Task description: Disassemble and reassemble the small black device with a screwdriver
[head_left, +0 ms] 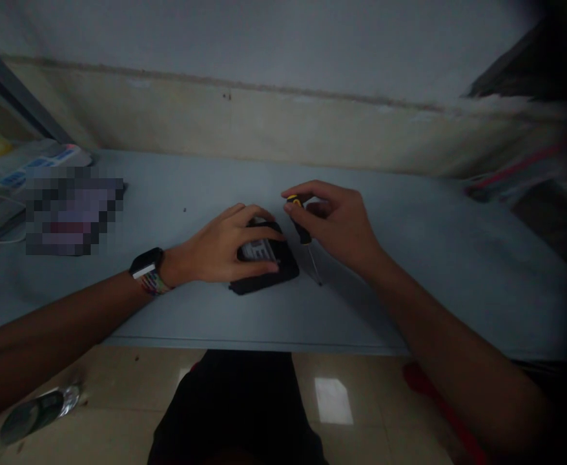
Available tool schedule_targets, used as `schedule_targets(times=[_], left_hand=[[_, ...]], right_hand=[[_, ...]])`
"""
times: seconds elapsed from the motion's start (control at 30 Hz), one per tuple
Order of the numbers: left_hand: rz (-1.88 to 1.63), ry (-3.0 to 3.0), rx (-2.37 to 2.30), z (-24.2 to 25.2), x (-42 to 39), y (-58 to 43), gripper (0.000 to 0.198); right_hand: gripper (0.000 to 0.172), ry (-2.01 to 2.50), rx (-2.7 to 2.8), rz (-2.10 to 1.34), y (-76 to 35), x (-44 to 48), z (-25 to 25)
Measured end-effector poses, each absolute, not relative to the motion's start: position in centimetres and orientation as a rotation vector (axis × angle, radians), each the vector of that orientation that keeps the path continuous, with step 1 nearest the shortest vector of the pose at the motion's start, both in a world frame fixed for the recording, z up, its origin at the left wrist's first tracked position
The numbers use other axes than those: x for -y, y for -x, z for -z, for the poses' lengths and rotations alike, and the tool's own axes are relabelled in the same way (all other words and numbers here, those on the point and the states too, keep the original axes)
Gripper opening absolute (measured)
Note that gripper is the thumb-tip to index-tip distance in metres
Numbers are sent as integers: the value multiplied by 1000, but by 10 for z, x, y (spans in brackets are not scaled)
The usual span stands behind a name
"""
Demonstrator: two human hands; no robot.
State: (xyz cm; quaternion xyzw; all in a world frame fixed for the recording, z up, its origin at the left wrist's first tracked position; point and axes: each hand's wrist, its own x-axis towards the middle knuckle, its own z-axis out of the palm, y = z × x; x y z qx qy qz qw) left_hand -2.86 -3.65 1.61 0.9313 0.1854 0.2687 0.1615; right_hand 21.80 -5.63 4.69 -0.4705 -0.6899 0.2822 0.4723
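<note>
Black plastic makes up the small flat box (264, 268) under the left hand (225, 248). The fingers are draped over its far half and the thumb lies along its top, pinning it to the bench (433, 258). A pale label (258, 249) faces up between them. The right hand (336, 226), just beside the left, is pinched shut on the black, yellow-capped handle of a screwdriver (303, 229).

The screwdriver leans steeply. Its long axis runs from the cap at the fingertips, away from the person, down to a thin tip that points toward the person and slightly outward. The tip sits just off the box's edge on the right hand's side, and whether it touches the bench cannot be told in the dim light.

The box's longer side runs roughly across, from one hand toward the other.

The thin tip could probably skid on the smooth bench or jab the left fingers so near it. The light pinch high on the handle gives little control, and poor light makes aiming harder.
</note>
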Motion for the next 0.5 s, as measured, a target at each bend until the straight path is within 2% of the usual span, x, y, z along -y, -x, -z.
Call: schedule_targets(times=[0.1,0.27,0.37,0.43,0.5], left_hand=[[-752,-2625,-568,-19,36,31,33],[-747,-2633,-634,-18,40,31,35],[-739,-2668,-671,-17,44,30,38],[-721,-2681,-692,-18,45,29,38],[-708,-2682,-704,-19,46,29,38]], right_hand=[[15,1131,1647,-642,-218,58,-52],[12,934,1448,-365,-213,71,-72],[22,805,1357,-171,-204,86,-79],[30,833,1391,-148,-200,98,-78],[30,853,1519,-228,-200,109,-75]])
